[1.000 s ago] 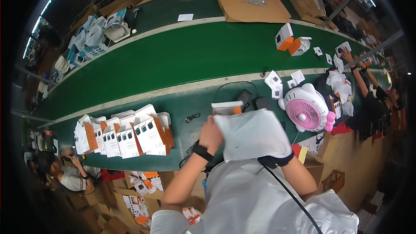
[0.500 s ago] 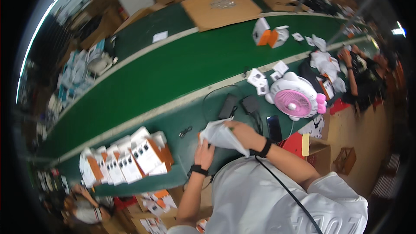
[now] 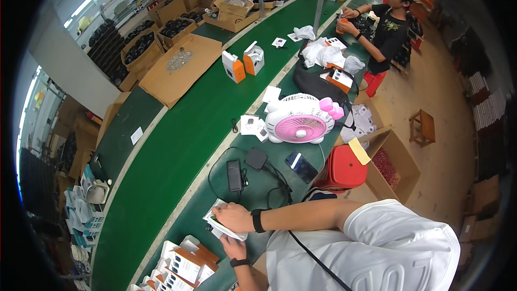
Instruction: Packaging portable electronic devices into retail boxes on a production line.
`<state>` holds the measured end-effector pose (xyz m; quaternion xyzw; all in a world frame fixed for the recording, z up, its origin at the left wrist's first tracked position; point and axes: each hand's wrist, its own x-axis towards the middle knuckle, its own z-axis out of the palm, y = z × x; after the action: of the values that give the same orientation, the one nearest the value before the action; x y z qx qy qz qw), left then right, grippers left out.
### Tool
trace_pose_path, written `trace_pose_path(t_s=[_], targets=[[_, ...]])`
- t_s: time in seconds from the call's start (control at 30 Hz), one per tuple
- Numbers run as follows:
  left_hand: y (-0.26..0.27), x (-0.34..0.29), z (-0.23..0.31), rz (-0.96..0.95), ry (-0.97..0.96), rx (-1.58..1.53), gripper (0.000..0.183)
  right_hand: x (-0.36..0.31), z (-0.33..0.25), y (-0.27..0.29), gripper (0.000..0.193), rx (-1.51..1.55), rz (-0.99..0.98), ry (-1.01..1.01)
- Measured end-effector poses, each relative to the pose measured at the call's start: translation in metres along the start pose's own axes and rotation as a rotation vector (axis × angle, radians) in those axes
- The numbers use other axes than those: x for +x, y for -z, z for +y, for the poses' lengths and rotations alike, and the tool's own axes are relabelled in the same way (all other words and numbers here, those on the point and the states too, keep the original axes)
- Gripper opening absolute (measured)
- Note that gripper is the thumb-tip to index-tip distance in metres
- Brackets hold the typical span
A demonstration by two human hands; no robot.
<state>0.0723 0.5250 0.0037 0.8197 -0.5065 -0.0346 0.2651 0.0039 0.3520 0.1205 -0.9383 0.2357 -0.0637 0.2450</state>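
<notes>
Between my hands is a small white box (image 3: 232, 233), tilted, with a bit of something dark at its side. My right hand (image 3: 235, 217) lies over the box, its fingers curled onto the far side, and they partly cover what is there. From below, my left hand (image 3: 235, 248) grips the near edge of the same box. Just beyond my hands, a black power adapter (image 3: 234, 175) and a second black adapter (image 3: 256, 158) with bundled cables rest on the green bench. A dark phone (image 3: 301, 167) lies to their right.
White-and-orange boxes (image 3: 186, 265) stand in rows at lower left. A pink-and-white fan (image 3: 301, 121) stands beyond the phone. Two open boxes (image 3: 233, 67) sit on the green conveyor (image 3: 161, 180). A red stool (image 3: 344, 167) and a carton (image 3: 396, 161) are at right; a co-worker (image 3: 385, 29) sits farther off.
The view has swung to the right, bringing the co-worker more fully into sight. The white thing has turned in my hands, and my right hand now lies over it, above my left hand.
</notes>
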Motion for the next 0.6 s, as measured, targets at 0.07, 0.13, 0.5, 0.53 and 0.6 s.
trace_pose_path(t_s=[0.07,0.13,0.5,0.53,0.6], targets=[[0.008,-0.001,-0.016,0.008,-0.076,0.011,0.039,0.001,-0.01,-0.012,0.027,-0.064,0.135,0.211],[0.015,-0.008,-0.029,-0.048,-0.108,-0.024,0.033,-0.004,-0.013,-0.026,0.026,-0.161,0.321,0.566],[0.011,-0.024,0.057,0.024,0.125,-0.01,0.056,-0.047,0.023,-0.018,0.049,-0.245,-0.042,0.488],[0.01,-0.017,0.053,0.045,0.133,-0.007,0.056,-0.048,0.019,-0.004,0.056,-0.112,-0.171,0.435],[-0.001,-0.007,0.049,0.101,0.013,0.07,0.058,-0.043,0.013,0.036,0.058,0.439,-0.358,0.254]])
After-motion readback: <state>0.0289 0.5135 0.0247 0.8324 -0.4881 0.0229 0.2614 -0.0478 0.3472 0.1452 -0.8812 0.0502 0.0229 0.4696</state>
